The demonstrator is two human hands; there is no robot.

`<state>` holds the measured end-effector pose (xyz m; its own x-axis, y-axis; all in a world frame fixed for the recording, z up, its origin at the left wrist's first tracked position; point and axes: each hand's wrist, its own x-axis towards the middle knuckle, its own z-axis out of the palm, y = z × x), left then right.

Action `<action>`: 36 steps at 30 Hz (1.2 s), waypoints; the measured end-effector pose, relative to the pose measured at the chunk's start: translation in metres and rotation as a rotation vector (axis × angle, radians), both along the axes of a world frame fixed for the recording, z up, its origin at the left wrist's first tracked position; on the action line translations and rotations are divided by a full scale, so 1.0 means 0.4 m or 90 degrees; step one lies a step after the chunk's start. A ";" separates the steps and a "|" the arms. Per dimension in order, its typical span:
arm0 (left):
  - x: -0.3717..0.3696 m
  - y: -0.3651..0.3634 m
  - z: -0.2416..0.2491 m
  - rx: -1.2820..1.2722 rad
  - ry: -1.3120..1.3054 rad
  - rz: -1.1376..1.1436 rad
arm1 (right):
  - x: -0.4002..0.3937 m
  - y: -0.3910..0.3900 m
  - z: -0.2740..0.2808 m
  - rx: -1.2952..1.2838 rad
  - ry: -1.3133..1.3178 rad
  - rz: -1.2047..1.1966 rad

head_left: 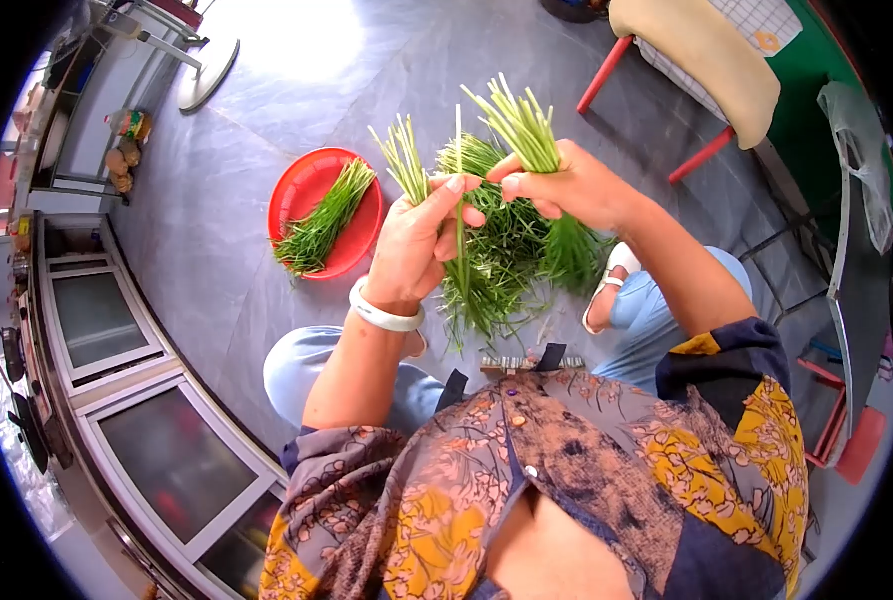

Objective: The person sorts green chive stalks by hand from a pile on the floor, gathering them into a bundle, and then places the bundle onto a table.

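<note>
My left hand, with a pale bangle at the wrist, is closed round a small bunch of green chives, pale stem ends upward. One single chive stalk stands upright at its thumb and fingertips. My right hand grips a thicker bunch of chives; its leaves hang down below the palm. The thumbs and fingertips of both hands come close together near the stalk. Beneath them a loose heap of chives lies on the floor between my feet, partly hidden by the hands.
Left of the heap, a red basin holds a laid-out bunch of chives. Cabinets with framed doors line the left side. A red-legged, cushioned chair stands at upper right. The floor is grey and tiled.
</note>
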<state>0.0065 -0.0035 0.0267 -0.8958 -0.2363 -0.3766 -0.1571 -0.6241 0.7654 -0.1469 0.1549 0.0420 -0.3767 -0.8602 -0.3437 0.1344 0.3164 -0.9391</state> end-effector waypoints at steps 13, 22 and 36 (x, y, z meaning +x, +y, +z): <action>-0.056 0.038 -0.008 0.046 -0.020 -0.116 | 0.039 -0.028 -0.065 -0.164 -0.154 -0.269; -0.039 0.028 -0.044 0.140 -0.007 -0.243 | -0.218 0.038 -0.010 -0.349 -0.220 -0.556; -0.009 0.016 -0.063 0.127 -0.010 -0.208 | -0.316 0.130 -0.004 -0.503 -0.215 -0.589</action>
